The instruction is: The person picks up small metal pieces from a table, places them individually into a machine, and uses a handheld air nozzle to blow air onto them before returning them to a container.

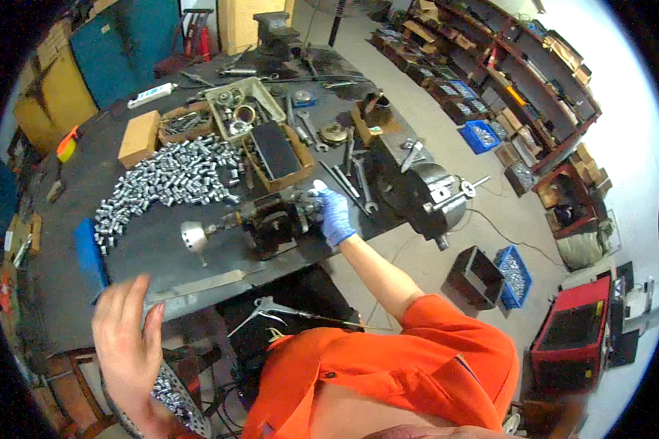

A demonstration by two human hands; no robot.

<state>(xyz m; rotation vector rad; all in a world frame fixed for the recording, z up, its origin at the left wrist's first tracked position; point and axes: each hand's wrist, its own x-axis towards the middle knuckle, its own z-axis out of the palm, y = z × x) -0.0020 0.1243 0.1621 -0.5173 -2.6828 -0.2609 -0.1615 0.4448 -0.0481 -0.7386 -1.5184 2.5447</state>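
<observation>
My left hand (128, 338) is bare and raised past the near left table edge. Its fingers are stretched out and nothing is in them. In a blue glove, my right hand (335, 218) is closed on the right end of a black bench machine (274, 225); part of its fingers is hidden. From the machine's left end a shaft runs to a round silver head (193, 237) with holes. Behind the machine spreads a large heap of short silver metal sleeves (168, 179). A flat metal strip (198, 285) lies along the near edge, and an air blow gun (267, 311) is below it.
A cardboard box with a dark block (274, 150), a tray of metal rings (245, 110) and several wrenches (364, 186) lie behind. A blue bin (90, 256) stands left; a perforated basket of sleeves (170, 399) is below. A vise (436, 194) is right, with floor crates (476, 278) beyond.
</observation>
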